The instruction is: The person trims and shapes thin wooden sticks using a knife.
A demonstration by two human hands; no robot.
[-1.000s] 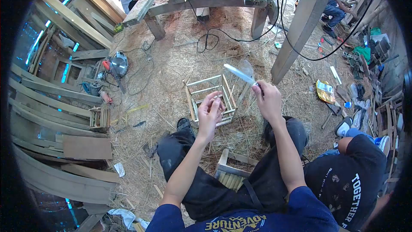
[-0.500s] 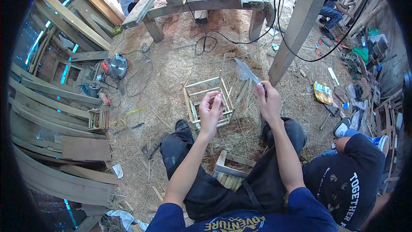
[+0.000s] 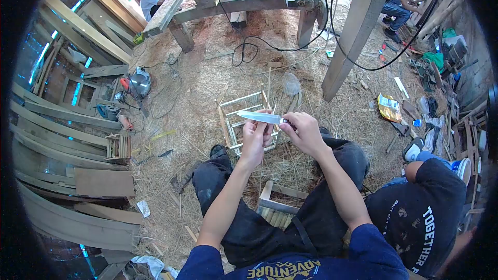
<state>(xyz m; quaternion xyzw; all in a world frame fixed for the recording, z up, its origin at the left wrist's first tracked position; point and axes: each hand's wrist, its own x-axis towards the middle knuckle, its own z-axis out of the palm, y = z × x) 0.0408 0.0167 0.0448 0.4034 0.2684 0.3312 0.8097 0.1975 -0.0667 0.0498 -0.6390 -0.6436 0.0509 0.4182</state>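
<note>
1. Gripping a knife by its handle with the right hand, closed snugly round it, just right of the centre of the frame.
2. Holding the left hand partly curled near the centre; cannot tell whether fully closed or pinching something small.
3. Aiming the knife's blade leftward, from the right hand across the top of the left hand; cannot tell whether touching.
4. Partly covering, with the left hand and blade, a framework of thin wooden strips near mid-frame.

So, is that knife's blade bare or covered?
Bare. The right hand grips the knife, whose shiny blade shows uncovered to its tip, by the left hand.
</note>
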